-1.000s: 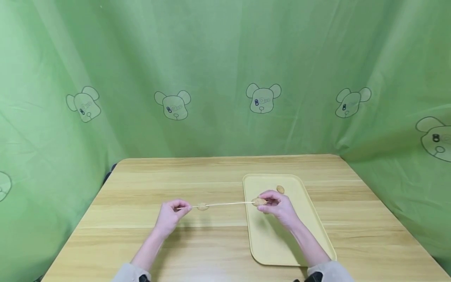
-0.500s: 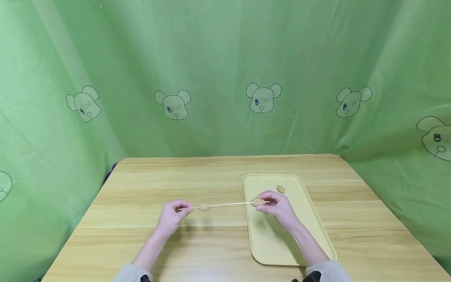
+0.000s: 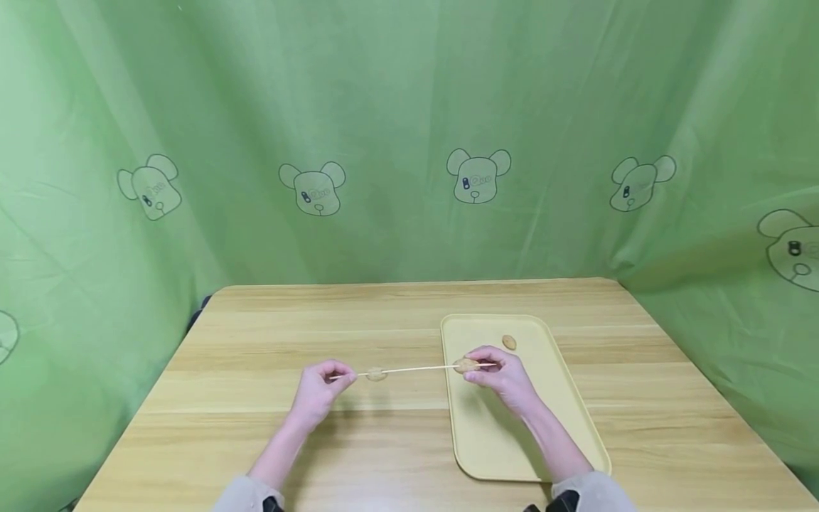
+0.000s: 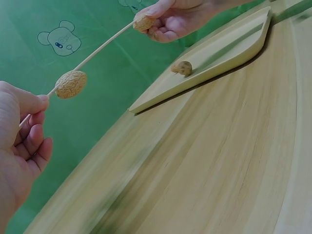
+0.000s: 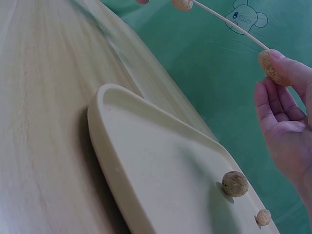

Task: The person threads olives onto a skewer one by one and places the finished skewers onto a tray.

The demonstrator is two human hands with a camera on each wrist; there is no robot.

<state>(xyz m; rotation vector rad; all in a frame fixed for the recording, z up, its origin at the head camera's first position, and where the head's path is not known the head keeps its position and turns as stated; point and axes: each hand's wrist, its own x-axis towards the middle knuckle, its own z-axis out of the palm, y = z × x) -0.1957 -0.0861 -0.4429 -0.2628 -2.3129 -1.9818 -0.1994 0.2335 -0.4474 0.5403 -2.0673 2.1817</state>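
A thin wooden skewer (image 3: 419, 369) is held nearly level above the table, between the two hands. My left hand (image 3: 320, 391) pinches its left end between thumb and fingers. Just beyond those fingertips, a tan, oval, wrinkled walnut-like ball (image 4: 71, 84) sits on the skewer. At the other end, my right hand (image 3: 508, 378) grips a second such ball (image 5: 273, 68) between thumb and fingers. The skewer runs through this ball, and its tip shows past it in the head view, over the tray. On the tray lie two similar brown balls, a larger one (image 5: 235, 184) and a smaller-looking one (image 5: 263, 217).
The beige rectangular tray (image 3: 499, 455) with a raised rim stands on the right part of the wooden table (image 3: 243, 341). Only one loose ball on it shows in the head view. A green curtain (image 3: 397, 92) with mouse-head prints hangs behind the table and at its sides.
My left hand has moved slightly right with the skewer and its ball. The skewer's tip now sticks out farther past the right-hand ball. My right hand has barely shifted.
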